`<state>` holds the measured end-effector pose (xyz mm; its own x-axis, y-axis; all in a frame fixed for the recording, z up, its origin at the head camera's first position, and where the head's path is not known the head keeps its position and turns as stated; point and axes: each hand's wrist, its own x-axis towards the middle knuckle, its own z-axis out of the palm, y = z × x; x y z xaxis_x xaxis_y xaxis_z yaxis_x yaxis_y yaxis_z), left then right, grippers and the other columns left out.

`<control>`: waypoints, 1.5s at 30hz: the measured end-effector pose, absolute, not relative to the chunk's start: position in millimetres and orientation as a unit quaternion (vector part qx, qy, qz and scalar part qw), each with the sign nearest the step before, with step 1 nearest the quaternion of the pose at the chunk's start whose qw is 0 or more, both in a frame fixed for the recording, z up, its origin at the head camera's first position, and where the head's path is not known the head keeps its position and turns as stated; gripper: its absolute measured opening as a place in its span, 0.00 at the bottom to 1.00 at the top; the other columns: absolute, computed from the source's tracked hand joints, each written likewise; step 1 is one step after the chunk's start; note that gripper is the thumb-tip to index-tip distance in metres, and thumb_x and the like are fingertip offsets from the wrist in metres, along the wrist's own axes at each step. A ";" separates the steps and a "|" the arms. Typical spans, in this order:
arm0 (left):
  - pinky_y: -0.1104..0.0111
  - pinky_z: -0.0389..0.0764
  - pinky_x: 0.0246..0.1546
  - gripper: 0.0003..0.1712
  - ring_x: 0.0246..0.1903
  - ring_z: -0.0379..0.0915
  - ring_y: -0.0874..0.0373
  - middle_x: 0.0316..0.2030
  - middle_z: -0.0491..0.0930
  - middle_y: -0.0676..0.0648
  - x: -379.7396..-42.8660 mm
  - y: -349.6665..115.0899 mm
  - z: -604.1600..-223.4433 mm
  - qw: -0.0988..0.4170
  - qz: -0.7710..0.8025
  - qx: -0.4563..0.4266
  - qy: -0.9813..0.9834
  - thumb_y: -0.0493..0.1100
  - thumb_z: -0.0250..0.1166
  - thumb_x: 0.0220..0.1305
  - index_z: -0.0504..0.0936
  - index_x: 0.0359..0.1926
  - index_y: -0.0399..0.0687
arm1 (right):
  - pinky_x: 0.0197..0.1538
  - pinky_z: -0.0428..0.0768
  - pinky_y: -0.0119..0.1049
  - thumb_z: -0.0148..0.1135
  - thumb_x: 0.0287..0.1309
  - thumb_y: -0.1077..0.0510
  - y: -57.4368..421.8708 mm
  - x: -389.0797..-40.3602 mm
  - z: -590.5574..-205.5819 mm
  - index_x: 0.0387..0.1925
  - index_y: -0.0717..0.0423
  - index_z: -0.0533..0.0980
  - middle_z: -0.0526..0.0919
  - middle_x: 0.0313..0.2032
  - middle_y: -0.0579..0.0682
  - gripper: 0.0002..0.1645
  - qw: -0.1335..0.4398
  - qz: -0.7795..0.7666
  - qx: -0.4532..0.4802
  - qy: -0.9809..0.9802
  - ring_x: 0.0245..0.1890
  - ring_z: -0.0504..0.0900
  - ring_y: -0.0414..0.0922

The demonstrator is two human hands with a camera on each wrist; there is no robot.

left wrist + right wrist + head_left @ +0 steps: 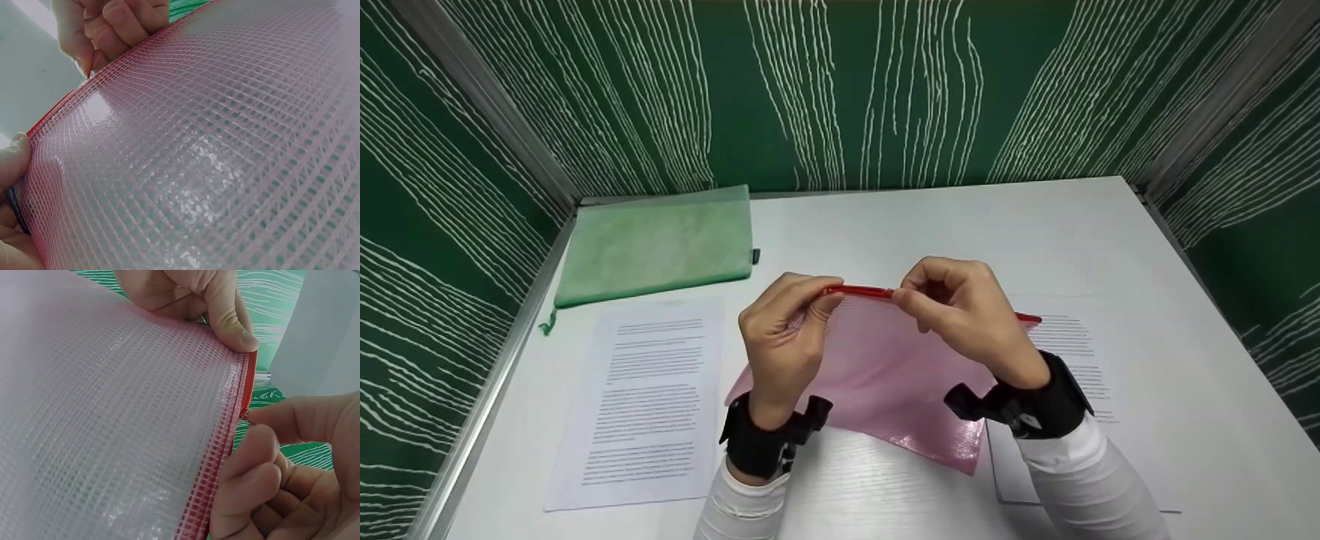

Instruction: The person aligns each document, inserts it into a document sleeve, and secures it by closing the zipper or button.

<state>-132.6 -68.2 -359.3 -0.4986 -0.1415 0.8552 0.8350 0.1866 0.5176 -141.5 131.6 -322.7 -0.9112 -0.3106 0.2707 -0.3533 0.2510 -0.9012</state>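
Observation:
A pink mesh zipper pouch [885,367] with a red zipper edge [864,291] is held up above the table, its lower part slanting toward me. My left hand [786,330] pinches the pouch's upper left corner between thumb and fingers. Farther along the same edge, my right hand [967,311] pinches the small zipper pull [245,415], which shows in the right wrist view. The left wrist view shows the mesh face [197,157] stretched between both hands. Red edging runs on past the right hand to the far right corner.
A green mesh pouch [660,244] lies at the back left of the white table [945,225]. One printed sheet [649,405] lies at the left; another printed sheet [1080,360] is partly covered by the pink pouch and right arm. Green walls with white lines [847,97] enclose the table.

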 end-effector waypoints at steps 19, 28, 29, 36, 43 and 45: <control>0.72 0.76 0.26 0.09 0.24 0.75 0.58 0.27 0.82 0.45 -133.4 -72.6 -360.3 0.429 -0.586 -0.268 -0.633 0.25 0.71 0.49 0.86 0.34 0.35 | 0.20 0.69 0.30 0.60 0.55 0.70 135.4 -144.0 -326.7 0.24 0.60 0.78 0.73 0.15 0.48 0.07 0.011 0.571 0.208 -0.794 0.15 0.70 0.40; 0.73 0.74 0.26 0.07 0.23 0.73 0.58 0.26 0.82 0.46 -132.7 -77.1 -358.8 0.432 -0.584 -0.255 -0.638 0.27 0.71 0.51 0.86 0.34 0.36 | 0.19 0.67 0.30 0.61 0.56 0.69 139.1 -146.2 -328.5 0.24 0.59 0.78 0.73 0.14 0.49 0.07 0.008 0.562 0.200 -0.802 0.14 0.70 0.40; 0.73 0.74 0.26 0.07 0.24 0.73 0.58 0.27 0.82 0.46 -132.5 -77.6 -358.6 0.432 -0.584 -0.254 -0.639 0.28 0.71 0.51 0.86 0.34 0.36 | 0.19 0.68 0.30 0.61 0.56 0.69 139.3 -146.1 -328.3 0.24 0.59 0.79 0.73 0.14 0.48 0.07 0.007 0.562 0.199 -0.803 0.14 0.70 0.40; 0.73 0.74 0.26 0.06 0.24 0.73 0.59 0.26 0.82 0.46 -131.7 -79.8 -357.6 0.433 -0.586 -0.245 -0.640 0.29 0.72 0.52 0.86 0.34 0.36 | 0.20 0.68 0.29 0.61 0.56 0.69 141.9 -146.7 -329.1 0.24 0.59 0.79 0.73 0.14 0.49 0.07 0.005 0.562 0.196 -0.804 0.14 0.70 0.40; 0.73 0.75 0.27 0.08 0.24 0.73 0.58 0.27 0.83 0.46 -131.5 -81.3 -357.0 0.434 -0.585 -0.241 -0.642 0.27 0.72 0.50 0.87 0.34 0.36 | 0.20 0.67 0.30 0.61 0.56 0.69 144.6 -146.6 -328.1 0.24 0.58 0.78 0.72 0.14 0.50 0.08 -0.002 0.560 0.193 -0.806 0.15 0.70 0.41; 0.73 0.74 0.26 0.08 0.24 0.73 0.59 0.27 0.83 0.46 -131.5 -81.8 -356.8 0.434 -0.585 -0.238 -0.642 0.27 0.72 0.50 0.87 0.34 0.36 | 0.19 0.66 0.30 0.61 0.56 0.69 145.2 -146.8 -327.9 0.24 0.58 0.78 0.72 0.14 0.49 0.07 -0.002 0.559 0.191 -0.807 0.15 0.69 0.41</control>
<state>-131.5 -81.8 -356.8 -0.5093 -0.2034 0.8362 0.8141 0.2012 0.5448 -146.8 145.2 -327.9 -0.9270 -0.3105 0.2106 -0.3062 0.3015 -0.9030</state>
